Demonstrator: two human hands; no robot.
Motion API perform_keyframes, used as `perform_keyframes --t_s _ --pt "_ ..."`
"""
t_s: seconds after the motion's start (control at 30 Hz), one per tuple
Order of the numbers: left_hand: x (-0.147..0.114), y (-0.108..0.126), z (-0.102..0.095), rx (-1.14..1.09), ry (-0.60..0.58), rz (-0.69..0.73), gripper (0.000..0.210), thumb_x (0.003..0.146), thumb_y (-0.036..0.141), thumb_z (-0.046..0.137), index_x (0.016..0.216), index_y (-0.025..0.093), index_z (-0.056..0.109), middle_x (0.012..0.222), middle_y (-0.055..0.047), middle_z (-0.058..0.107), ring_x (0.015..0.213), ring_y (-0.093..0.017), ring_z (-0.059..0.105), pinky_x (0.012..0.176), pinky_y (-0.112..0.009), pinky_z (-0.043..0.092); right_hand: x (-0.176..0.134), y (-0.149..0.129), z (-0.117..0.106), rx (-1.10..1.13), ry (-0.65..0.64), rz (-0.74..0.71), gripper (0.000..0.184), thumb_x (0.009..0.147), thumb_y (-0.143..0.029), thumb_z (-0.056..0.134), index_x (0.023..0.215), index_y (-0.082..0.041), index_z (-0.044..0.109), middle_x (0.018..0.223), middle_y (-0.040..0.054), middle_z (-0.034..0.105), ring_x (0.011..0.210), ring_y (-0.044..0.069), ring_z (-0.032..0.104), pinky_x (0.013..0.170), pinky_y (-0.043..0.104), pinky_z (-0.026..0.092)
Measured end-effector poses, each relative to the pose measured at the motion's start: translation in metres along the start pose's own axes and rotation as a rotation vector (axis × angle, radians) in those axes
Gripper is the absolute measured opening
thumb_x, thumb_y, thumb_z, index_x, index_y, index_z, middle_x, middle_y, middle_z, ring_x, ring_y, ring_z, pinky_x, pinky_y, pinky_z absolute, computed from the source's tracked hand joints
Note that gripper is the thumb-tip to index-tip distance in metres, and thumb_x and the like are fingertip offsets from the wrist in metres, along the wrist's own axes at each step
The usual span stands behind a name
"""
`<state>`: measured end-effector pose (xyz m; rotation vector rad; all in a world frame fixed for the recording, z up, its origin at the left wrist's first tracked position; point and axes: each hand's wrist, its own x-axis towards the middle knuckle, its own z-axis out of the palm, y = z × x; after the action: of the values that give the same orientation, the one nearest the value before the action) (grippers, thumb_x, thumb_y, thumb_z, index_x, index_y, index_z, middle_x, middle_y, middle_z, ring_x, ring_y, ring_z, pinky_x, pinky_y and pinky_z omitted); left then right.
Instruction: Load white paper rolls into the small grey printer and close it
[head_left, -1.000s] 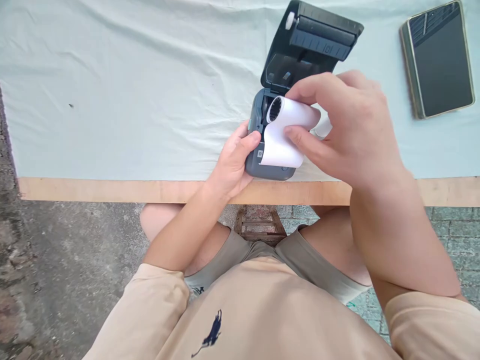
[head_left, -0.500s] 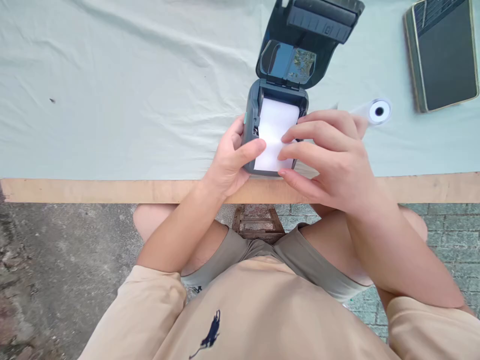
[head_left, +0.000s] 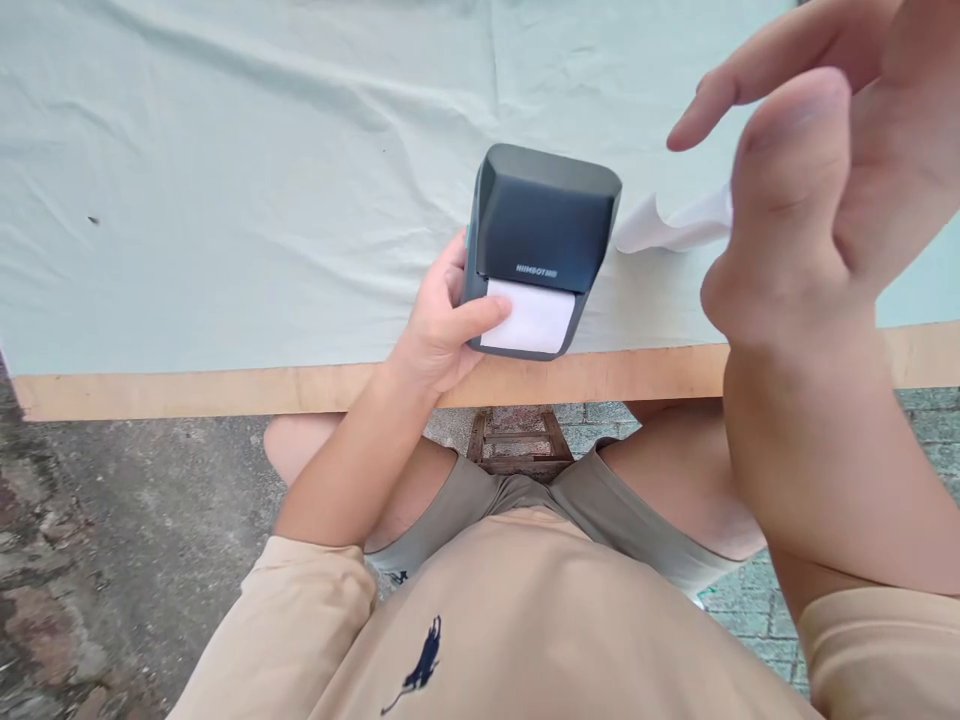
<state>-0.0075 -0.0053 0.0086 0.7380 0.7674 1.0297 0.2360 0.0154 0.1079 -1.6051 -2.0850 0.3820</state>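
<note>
1. Close to the lens, right side: our right hand (head_left: 874,185) is raised, index finger and thumb well apart, gripping nothing we can see; part of it runs out of view.
2. Over the near edge of the desk (head_left: 225,390), our left hand (head_left: 441,322) grips the dark printer (head_left: 546,215) by its left side, thumb on the white paper (head_left: 538,322).
3. Printer lid is down, partly blurred brand lettering toward our side; paper covers most of the near end below it.
4. Beyond the wood edge we have wrinkled pale cloth (head_left: 247,210).
5. Right of the printer: a white curl (head_left: 641,230) on the cloth, right end hidden behind our right hand.
6. Far left on the cloth: small dark speck (head_left: 93,220).
</note>
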Motion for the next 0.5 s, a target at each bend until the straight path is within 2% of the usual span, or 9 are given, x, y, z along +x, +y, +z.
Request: perform_keyframes --t_s 0.07,0.1,0.13,0.23,0.27,0.33,0.37,0.4,0.5 --pt "-0.001 0.001 0.001 0.005 0.002 0.0 0.053 0.081 0.05 0.099 0.122 0.026 0.075 0.11 -0.003 0.086 0.13 -0.036 0.085 0.079 -0.035 0.076 0.005 -0.01 0.006 -0.007 0.044 -0.101 0.047 0.116 -0.054 0.039 0.146 -0.025 0.063 0.145 0.008 0.067 0.134 0.026 0.074 0.112 0.044 0.059" --pt "-0.001 0.001 0.002 0.006 0.005 0.001 0.052 0.082 0.05 0.098 0.122 0.026 0.075 0.109 -0.003 0.085 0.132 -0.036 0.084 0.08 -0.035 0.076 0.008 -0.013 0.008 -0.041 -0.005 -0.126 0.047 0.113 -0.055 0.046 0.144 -0.025 0.064 0.143 0.0083 0.069 0.138 0.029 0.072 0.118 0.049 0.056" --pt "-0.001 0.002 0.003 0.004 0.01 0.004 0.05 0.084 0.05 0.097 0.122 0.026 0.075 0.11 -0.003 0.085 0.136 -0.036 0.082 0.083 -0.036 0.076 0.01 -0.016 0.01 -0.09 -0.106 -0.117 0.049 0.11 -0.06 0.054 0.144 -0.026 0.064 0.142 0.0088 0.071 0.145 0.033 0.068 0.125 0.056 0.052" --pt "-0.001 0.002 0.007 -0.02 -0.005 0.02 0.052 0.085 0.06 0.092 0.12 0.026 0.074 0.118 -0.005 0.085 0.148 -0.038 0.074 0.096 -0.041 0.075 0.016 -0.027 0.008 -0.201 -0.392 0.027 0.062 0.101 -0.072 0.067 0.149 -0.033 0.06 0.136 0.0106 0.075 0.169 0.041 0.045 0.139 0.078 0.028" --pt "-0.002 0.002 0.008 -0.026 -0.007 0.022 0.055 0.085 0.065 0.09 0.121 0.026 0.074 0.122 -0.006 0.084 0.152 -0.038 0.071 0.1 -0.043 0.074 0.018 -0.032 0.006 -0.215 -0.444 0.067 0.064 0.1 -0.074 0.07 0.15 -0.036 0.058 0.132 0.0107 0.075 0.17 0.041 0.044 0.142 0.081 0.019" --pt "-0.003 0.003 0.009 -0.028 0.001 0.007 0.059 0.087 0.07 0.087 0.124 0.026 0.072 0.127 -0.007 0.083 0.154 -0.04 0.068 0.101 -0.045 0.073 0.021 -0.045 0.004 -0.241 -0.501 0.138 0.063 0.098 -0.073 0.072 0.149 -0.04 0.056 0.126 0.0084 0.075 0.159 0.041 0.056 0.146 0.079 0.01" --pt "-0.003 0.004 0.01 -0.027 0.009 -0.007 0.059 0.088 0.07 0.086 0.125 0.026 0.072 0.126 -0.008 0.082 0.153 -0.041 0.068 0.1 -0.046 0.073 0.022 -0.052 0.003 -0.254 -0.517 0.168 0.062 0.098 -0.072 0.072 0.149 -0.041 0.056 0.123 0.0071 0.075 0.15 0.04 0.064 0.147 0.077 0.011" --pt "-0.004 0.005 0.01 -0.026 0.015 -0.019 0.059 0.089 0.07 0.086 0.127 0.026 0.072 0.124 -0.008 0.082 0.152 -0.041 0.069 0.1 -0.047 0.072 0.024 -0.058 0.002 -0.272 -0.534 0.199 0.062 0.098 -0.07 0.072 0.15 -0.04 0.055 0.121 0.0067 0.075 0.14 0.039 0.069 0.148 0.074 0.017" --pt "-0.006 0.009 0.013 -0.049 -0.007 -0.03 0.053 0.091 0.062 0.088 0.128 0.027 0.073 0.12 -0.01 0.082 0.15 -0.041 0.069 0.106 -0.049 0.069 0.027 -0.071 0.0 -0.334 -0.578 0.266 0.066 0.098 -0.063 0.074 0.153 -0.033 0.055 0.119 0.0104 0.073 0.128 0.04 0.073 0.136 0.065 0.042"
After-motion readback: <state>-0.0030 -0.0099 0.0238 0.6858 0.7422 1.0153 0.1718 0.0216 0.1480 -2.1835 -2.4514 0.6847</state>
